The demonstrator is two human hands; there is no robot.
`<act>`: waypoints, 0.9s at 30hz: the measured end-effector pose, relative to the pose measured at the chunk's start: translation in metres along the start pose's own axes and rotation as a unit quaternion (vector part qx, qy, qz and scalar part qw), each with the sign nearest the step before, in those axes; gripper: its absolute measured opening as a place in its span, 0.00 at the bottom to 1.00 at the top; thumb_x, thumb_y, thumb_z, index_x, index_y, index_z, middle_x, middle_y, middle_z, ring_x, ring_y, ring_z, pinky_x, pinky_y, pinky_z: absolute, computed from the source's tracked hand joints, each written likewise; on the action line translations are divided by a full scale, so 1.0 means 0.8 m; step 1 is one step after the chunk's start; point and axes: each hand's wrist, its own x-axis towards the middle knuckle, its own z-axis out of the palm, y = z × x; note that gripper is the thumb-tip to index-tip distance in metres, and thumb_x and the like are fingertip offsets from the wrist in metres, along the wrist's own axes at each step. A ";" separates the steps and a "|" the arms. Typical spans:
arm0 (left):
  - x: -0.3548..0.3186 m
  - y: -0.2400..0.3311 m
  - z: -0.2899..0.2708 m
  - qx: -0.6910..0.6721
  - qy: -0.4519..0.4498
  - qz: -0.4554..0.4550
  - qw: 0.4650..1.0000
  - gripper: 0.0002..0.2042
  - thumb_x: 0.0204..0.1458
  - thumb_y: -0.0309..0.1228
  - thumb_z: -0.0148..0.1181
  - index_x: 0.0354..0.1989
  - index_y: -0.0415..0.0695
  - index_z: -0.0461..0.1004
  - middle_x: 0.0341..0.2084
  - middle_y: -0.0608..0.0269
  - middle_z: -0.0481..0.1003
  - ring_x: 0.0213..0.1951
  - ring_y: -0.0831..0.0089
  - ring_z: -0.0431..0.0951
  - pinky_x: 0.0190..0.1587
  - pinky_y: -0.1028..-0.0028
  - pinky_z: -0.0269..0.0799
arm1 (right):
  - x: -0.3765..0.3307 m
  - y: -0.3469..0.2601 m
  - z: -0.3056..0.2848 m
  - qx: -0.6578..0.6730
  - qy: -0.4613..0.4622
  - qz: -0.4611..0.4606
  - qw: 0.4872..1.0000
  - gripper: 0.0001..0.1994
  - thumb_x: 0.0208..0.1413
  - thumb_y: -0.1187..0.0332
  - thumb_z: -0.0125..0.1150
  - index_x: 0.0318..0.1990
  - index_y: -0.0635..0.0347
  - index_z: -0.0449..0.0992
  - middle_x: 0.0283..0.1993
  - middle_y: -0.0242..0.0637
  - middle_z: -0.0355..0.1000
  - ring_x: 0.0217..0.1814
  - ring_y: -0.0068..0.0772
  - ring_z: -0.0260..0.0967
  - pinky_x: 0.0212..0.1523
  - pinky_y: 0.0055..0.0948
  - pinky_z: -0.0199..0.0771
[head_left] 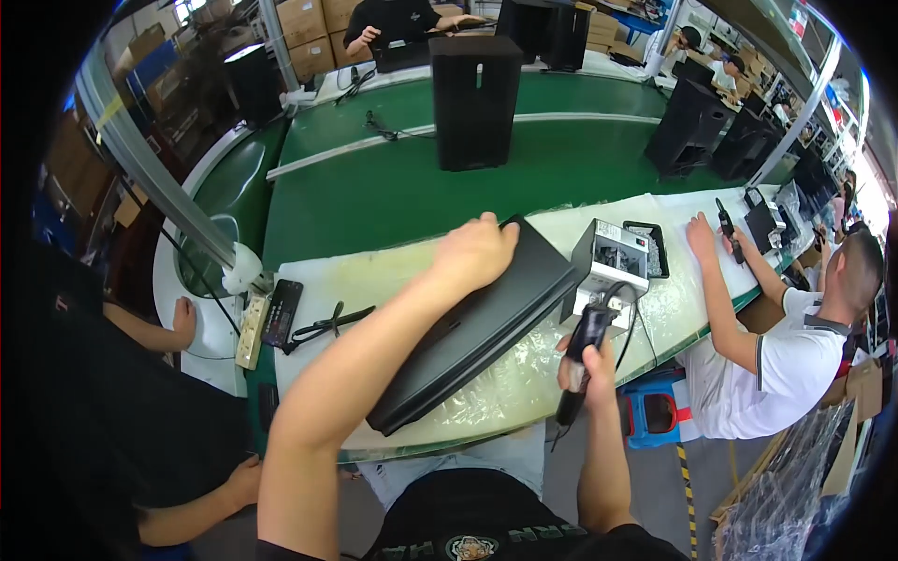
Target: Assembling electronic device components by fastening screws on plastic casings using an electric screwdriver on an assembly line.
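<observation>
A flat black cabinet, like a speaker box, lies slantwise on the padded bench in front of me. My left hand grips its far edge, with the fingers curled over. Beside the cabinet's right end, my right hand is closed around a black electric screwdriver, held apart from the cabinet. Its cord loops from the upper end, and the lower end points down past the bench edge. A small screw feeder stands just beyond the screwdriver. Next to it is a black tray of small parts.
Beyond the bench runs a green conveyor carrying an upright black speaker. More speakers stand farther right. A power strip, a remote control and black cables lie left. Co-workers are on both sides.
</observation>
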 end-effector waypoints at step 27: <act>-0.187 -0.068 -0.160 -0.235 0.224 0.011 0.946 0.24 0.64 0.45 0.37 0.30 0.36 0.71 0.23 0.68 0.70 0.26 0.84 0.65 0.29 0.82 0.58 | -0.016 0.082 -0.065 0.157 -0.037 0.098 0.982 0.31 0.60 0.45 0.48 0.64 0.53 0.54 0.41 0.45 0.70 0.16 0.29 0.64 0.15 0.25 0.62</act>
